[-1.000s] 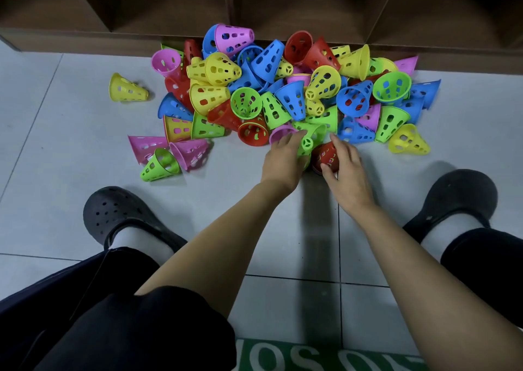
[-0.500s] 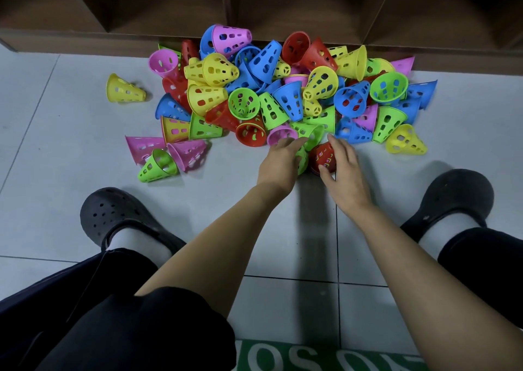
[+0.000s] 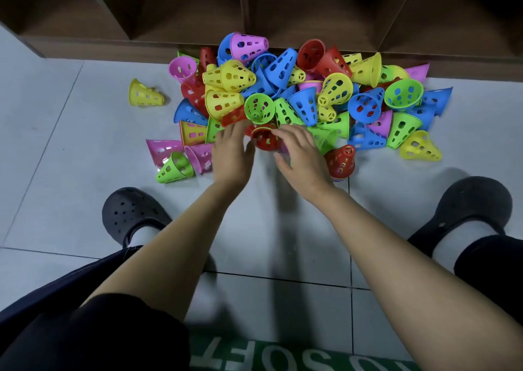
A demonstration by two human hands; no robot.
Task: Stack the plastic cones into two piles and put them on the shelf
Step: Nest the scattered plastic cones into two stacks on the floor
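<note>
Several dozen holed plastic cones (image 3: 304,104), too tangled to count, lie heaped on the tiled floor (image 3: 70,144) at upper centre, below the brown wooden shelf (image 3: 113,49), with one yellow cone (image 3: 145,95) apart at left. The left hand (image 3: 230,155) lies straight-fingered beside a red cone (image 3: 266,141) at centre; the right hand (image 3: 302,155) arches over it, and whether it grips I cannot tell. Light, stiff, smooth: likely best pinched at the wide rim

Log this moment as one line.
left hand: open, beside red cone | right hand: over red cone, grip unclear | shelf: no cones seen
</note>
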